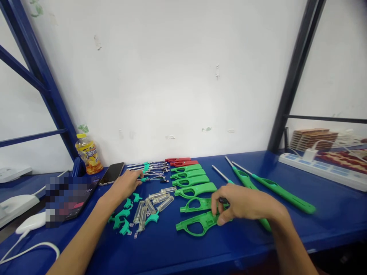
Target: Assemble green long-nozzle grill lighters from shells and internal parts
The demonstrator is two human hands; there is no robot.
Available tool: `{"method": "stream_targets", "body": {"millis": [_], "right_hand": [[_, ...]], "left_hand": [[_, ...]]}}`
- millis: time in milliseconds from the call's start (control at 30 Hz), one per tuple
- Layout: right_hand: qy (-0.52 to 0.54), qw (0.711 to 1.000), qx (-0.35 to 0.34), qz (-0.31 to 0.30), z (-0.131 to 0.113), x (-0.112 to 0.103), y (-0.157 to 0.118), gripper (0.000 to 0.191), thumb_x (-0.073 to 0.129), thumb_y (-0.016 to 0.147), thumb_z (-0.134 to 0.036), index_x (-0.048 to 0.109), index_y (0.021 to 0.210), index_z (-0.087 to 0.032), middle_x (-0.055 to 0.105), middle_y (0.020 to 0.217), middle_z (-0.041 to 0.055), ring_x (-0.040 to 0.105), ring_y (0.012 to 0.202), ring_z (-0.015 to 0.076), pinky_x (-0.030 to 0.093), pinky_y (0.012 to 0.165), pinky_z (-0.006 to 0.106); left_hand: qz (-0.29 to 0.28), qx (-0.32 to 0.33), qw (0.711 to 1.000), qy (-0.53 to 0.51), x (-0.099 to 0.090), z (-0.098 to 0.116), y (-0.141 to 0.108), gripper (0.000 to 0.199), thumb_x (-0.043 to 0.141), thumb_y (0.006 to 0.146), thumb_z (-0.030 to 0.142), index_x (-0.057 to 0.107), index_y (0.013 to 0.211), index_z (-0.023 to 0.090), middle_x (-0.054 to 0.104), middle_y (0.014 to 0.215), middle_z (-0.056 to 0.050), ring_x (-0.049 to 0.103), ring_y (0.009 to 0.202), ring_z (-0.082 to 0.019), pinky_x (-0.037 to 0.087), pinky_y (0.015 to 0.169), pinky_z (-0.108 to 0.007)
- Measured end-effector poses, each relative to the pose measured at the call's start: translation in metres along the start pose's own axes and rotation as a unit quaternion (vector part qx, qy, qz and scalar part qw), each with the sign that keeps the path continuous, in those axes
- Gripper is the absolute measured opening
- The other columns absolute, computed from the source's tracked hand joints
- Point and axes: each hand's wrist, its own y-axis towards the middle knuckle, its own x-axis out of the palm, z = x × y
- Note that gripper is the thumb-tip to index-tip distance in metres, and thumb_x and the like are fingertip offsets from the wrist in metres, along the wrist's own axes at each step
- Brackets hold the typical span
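My left hand (127, 186) reaches to the row of metal lighter tubes (155, 167) with wires and teal ends. Its bent fingertips are at the nearest tubes, and what they pinch is hidden. My right hand (226, 201) is curled around a short black piece (223, 200), mostly covered by the fingers. Below it, its thumb and fingertips are at the nearest green lighter shell (197, 223); another green shell (196, 205) lies just behind. Between my hands are clear fuel tanks (156, 202) and teal triggers (124, 214).
More green shells (193, 180) and red shells (182, 161) form a column at the back. Long green lighters (283, 189) lie right, before a white power strip (323, 170). Left are a phone (111, 173), a dark-screened device (83, 200) and a yellow-capped bottle (88, 154).
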Motion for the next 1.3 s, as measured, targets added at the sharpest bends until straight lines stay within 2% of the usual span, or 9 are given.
{"method": "stream_targets", "body": {"millis": [133, 267, 333, 533, 667, 833, 967, 1100, 1300], "right_hand": [[0.000, 1.000, 0.011, 0.008, 0.004, -0.001, -0.001, 0.021, 0.086, 0.076, -0.027, 0.076, 0.094, -0.024, 0.078, 0.083, -0.0016, 0.067, 0.076, 0.0193, 0.039, 0.059, 0.026], [-0.006, 1.000, 0.010, 0.019, 0.006, 0.002, 0.000, 0.045, 0.084, 0.077, -0.021, 0.075, 0.121, -0.027, 0.078, 0.089, -0.0017, 0.069, 0.082, 0.0211, 0.043, 0.065, 0.027], [-0.011, 0.999, 0.015, 0.028, 0.004, 0.004, -0.001, 0.048, 0.083, 0.078, -0.021, 0.075, 0.125, -0.027, 0.078, 0.092, -0.0003, 0.070, 0.083, 0.0223, 0.043, 0.068, 0.028], [-0.016, 0.998, 0.031, 0.043, -0.002, 0.002, -0.013, 0.050, 0.088, 0.078, -0.034, 0.078, 0.127, -0.031, 0.080, 0.099, 0.0008, 0.072, 0.090, 0.0257, 0.045, 0.072, 0.030], [-0.017, 0.997, 0.041, 0.062, 0.001, 0.001, -0.027, 0.047, 0.084, 0.084, -0.039, 0.076, 0.130, -0.036, 0.080, 0.103, -0.0011, 0.072, 0.098, 0.0276, 0.046, 0.080, 0.030], [-0.026, 0.996, 0.052, 0.069, 0.003, -0.001, -0.039, 0.046, 0.080, 0.087, -0.050, 0.075, 0.131, -0.039, 0.080, 0.103, -0.0018, 0.072, 0.095, 0.0270, 0.047, 0.078, 0.030], [-0.027, 0.997, 0.045, 0.064, 0.001, -0.002, -0.036, 0.045, 0.079, 0.087, -0.046, 0.076, 0.130, -0.036, 0.079, 0.103, -0.0013, 0.072, 0.092, 0.0257, 0.047, 0.077, 0.030], [-0.019, 0.997, 0.043, 0.053, -0.002, -0.001, -0.030, 0.046, 0.081, 0.086, -0.045, 0.076, 0.130, -0.035, 0.079, 0.105, -0.0003, 0.072, 0.092, 0.0248, 0.047, 0.078, 0.030], [-0.029, 0.998, 0.026, 0.053, -0.005, -0.001, -0.021, 0.036, 0.086, 0.082, -0.036, 0.081, 0.117, -0.032, 0.078, 0.094, -0.0010, 0.072, 0.089, 0.0232, 0.044, 0.071, 0.027]], "left_hand": [[0.009, -0.005, 1.000, 0.019, 0.005, 0.000, 0.000, 0.032, 0.071, 0.103, 0.036, 0.068, 0.128, 0.017, 0.069, 0.131, -0.010, 0.070, 0.114, -0.027, 0.061, 0.097, -0.050], [0.033, -0.005, 0.999, 0.031, 0.002, 0.004, -0.005, 0.030, 0.070, 0.104, 0.036, 0.068, 0.127, 0.018, 0.069, 0.131, -0.010, 0.070, 0.115, -0.027, 0.060, 0.098, -0.050], [0.048, -0.006, 0.998, 0.036, -0.004, 0.007, -0.009, 0.029, 0.070, 0.104, 0.036, 0.069, 0.126, 0.017, 0.070, 0.130, -0.010, 0.070, 0.115, -0.027, 0.060, 0.098, -0.050], [0.075, -0.006, 0.997, 0.036, -0.022, 0.014, -0.015, 0.027, 0.070, 0.104, 0.036, 0.069, 0.123, 0.017, 0.072, 0.124, -0.009, 0.071, 0.111, -0.026, 0.061, 0.096, -0.048], [0.090, -0.007, 0.996, 0.010, -0.026, 0.017, -0.016, 0.026, 0.069, 0.105, 0.036, 0.069, 0.122, 0.016, 0.072, 0.120, -0.008, 0.072, 0.106, -0.025, 0.061, 0.093, -0.047], [0.113, 0.011, 0.992, -0.057, -0.029, 0.018, -0.016, 0.025, 0.066, 0.106, 0.038, 0.069, 0.117, 0.016, 0.073, 0.110, -0.006, 0.072, 0.098, -0.022, 0.061, 0.089, -0.044], [0.132, 0.007, 0.985, -0.114, -0.032, 0.018, -0.017, 0.027, 0.057, 0.110, 0.041, 0.067, 0.118, 0.017, 0.072, 0.097, -0.003, 0.070, 0.084, -0.019, 0.059, 0.082, -0.039], [0.148, 0.001, 0.977, -0.153, -0.035, 0.022, -0.018, 0.034, 0.042, 0.110, 0.044, 0.064, 0.119, 0.019, 0.073, 0.094, -0.005, 0.069, 0.084, -0.024, 0.052, 0.078, -0.038], [0.155, 0.012, 0.971, -0.184, -0.050, 0.041, -0.036, 0.043, 0.048, 0.101, 0.059, 0.066, 0.107, 0.021, 0.072, 0.087, -0.006, 0.069, 0.080, -0.029, 0.048, 0.073, -0.037]]}}
